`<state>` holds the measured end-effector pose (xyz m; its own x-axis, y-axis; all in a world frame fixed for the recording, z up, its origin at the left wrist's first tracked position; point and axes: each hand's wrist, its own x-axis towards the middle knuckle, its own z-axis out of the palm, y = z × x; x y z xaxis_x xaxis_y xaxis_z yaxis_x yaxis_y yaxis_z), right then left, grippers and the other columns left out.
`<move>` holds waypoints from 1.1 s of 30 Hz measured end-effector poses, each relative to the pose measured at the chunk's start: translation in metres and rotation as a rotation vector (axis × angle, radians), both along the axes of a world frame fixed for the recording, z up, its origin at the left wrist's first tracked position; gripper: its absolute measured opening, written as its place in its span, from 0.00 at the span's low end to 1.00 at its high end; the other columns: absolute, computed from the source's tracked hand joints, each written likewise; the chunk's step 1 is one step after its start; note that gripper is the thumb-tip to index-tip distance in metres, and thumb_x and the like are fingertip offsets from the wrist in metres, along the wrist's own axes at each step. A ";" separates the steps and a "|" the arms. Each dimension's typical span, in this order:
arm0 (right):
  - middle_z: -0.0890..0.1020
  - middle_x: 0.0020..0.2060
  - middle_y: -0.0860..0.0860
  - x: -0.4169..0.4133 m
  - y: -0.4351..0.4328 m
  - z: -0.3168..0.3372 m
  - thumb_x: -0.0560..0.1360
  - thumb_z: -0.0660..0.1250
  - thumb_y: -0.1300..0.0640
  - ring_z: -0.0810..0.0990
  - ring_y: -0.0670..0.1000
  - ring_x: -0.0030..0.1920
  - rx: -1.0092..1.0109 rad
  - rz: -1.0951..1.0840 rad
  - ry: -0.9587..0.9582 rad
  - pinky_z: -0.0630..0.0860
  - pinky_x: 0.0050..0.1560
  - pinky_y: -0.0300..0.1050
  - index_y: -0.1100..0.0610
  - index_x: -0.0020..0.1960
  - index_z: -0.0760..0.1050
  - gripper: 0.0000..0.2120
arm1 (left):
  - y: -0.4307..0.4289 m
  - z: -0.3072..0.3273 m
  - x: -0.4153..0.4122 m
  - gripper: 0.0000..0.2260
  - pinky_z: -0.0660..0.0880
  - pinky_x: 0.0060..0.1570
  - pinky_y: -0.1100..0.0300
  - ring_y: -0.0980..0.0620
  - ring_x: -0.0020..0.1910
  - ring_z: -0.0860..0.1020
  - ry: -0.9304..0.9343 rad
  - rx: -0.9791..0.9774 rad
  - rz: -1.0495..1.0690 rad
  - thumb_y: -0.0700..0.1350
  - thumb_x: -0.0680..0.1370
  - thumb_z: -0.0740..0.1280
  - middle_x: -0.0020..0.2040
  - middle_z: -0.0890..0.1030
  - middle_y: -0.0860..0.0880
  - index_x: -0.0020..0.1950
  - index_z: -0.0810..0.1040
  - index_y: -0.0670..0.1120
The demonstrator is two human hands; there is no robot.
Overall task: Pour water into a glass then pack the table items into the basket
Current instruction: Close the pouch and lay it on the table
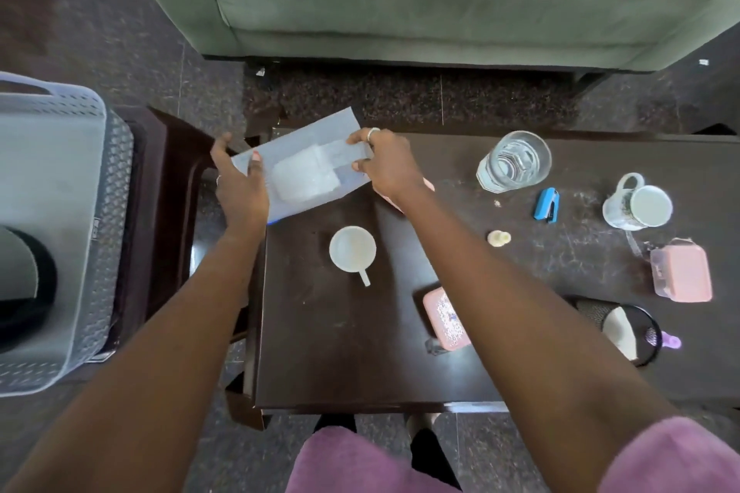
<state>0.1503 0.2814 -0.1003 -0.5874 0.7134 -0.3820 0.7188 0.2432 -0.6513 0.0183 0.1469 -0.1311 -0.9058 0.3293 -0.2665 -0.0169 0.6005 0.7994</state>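
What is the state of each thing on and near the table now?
Flat pack: held in the air by left hand and right hand.
Glass: upright, water inside.
Small white cup: upright, empty.
Mug: lying on its side.
Basket: on the stool, partly filled.

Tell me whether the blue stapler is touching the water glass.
Apart. The head view shows the blue stapler lying below and right of the water glass, with a strip of bare dark table between them.
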 end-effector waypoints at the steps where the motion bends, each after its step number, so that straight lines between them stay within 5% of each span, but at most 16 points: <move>1: 0.76 0.61 0.59 -0.008 -0.001 -0.004 0.74 0.67 0.67 0.74 0.57 0.61 0.022 0.015 -0.018 0.71 0.63 0.48 0.55 0.63 0.75 0.19 | -0.001 -0.005 -0.001 0.23 0.65 0.56 0.61 0.45 0.61 0.71 -0.026 -0.031 -0.037 0.51 0.78 0.62 0.66 0.70 0.42 0.71 0.61 0.53; 6: 0.71 0.66 0.60 -0.029 -0.005 -0.028 0.76 0.56 0.72 0.71 0.60 0.65 0.086 0.131 -0.139 0.69 0.65 0.51 0.57 0.69 0.69 0.24 | -0.006 -0.026 0.004 0.38 0.63 0.69 0.54 0.41 0.69 0.63 -0.145 -0.271 -0.187 0.59 0.69 0.71 0.73 0.52 0.39 0.74 0.58 0.53; 12: 0.65 0.71 0.59 -0.027 -0.010 -0.044 0.76 0.59 0.71 0.67 0.59 0.69 0.076 0.062 -0.183 0.67 0.68 0.47 0.61 0.70 0.67 0.23 | -0.007 -0.043 0.013 0.43 0.59 0.69 0.40 0.38 0.72 0.55 -0.158 -0.540 -0.296 0.60 0.67 0.73 0.76 0.45 0.43 0.75 0.54 0.54; 18: 0.67 0.71 0.58 -0.001 -0.018 -0.039 0.75 0.63 0.68 0.66 0.57 0.70 0.206 -0.077 -0.050 0.69 0.65 0.48 0.63 0.62 0.74 0.15 | 0.011 -0.029 0.032 0.37 0.57 0.66 0.39 0.40 0.71 0.58 0.130 -0.461 -0.322 0.59 0.70 0.71 0.75 0.53 0.47 0.74 0.58 0.55; 24: 0.70 0.66 0.59 0.050 -0.023 -0.023 0.76 0.62 0.65 0.68 0.58 0.66 0.274 -0.254 0.015 0.66 0.63 0.46 0.64 0.60 0.75 0.13 | 0.047 -0.004 0.098 0.30 0.57 0.66 0.41 0.41 0.71 0.59 0.230 -0.271 -0.532 0.51 0.73 0.68 0.75 0.57 0.47 0.73 0.61 0.55; 29: 0.73 0.64 0.63 0.130 -0.026 -0.009 0.73 0.64 0.67 0.69 0.63 0.65 0.371 -0.485 -0.056 0.61 0.66 0.48 0.65 0.60 0.77 0.16 | 0.069 0.011 0.185 0.27 0.57 0.65 0.40 0.44 0.72 0.57 0.283 -0.214 -0.775 0.51 0.73 0.67 0.74 0.59 0.49 0.71 0.63 0.58; 33: 0.67 0.70 0.59 0.203 -0.033 -0.013 0.74 0.65 0.61 0.62 0.61 0.69 0.318 -0.702 -0.214 0.55 0.69 0.50 0.59 0.63 0.74 0.17 | 0.074 0.014 0.254 0.26 0.58 0.65 0.43 0.44 0.71 0.58 0.222 -0.217 -0.857 0.52 0.74 0.66 0.74 0.59 0.50 0.71 0.64 0.58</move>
<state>0.3528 0.2481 -0.1130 0.1024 0.9831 -0.1517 0.8743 -0.1617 -0.4577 0.2727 0.2209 -0.1169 -0.4118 0.8763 -0.2500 0.6455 0.4741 0.5987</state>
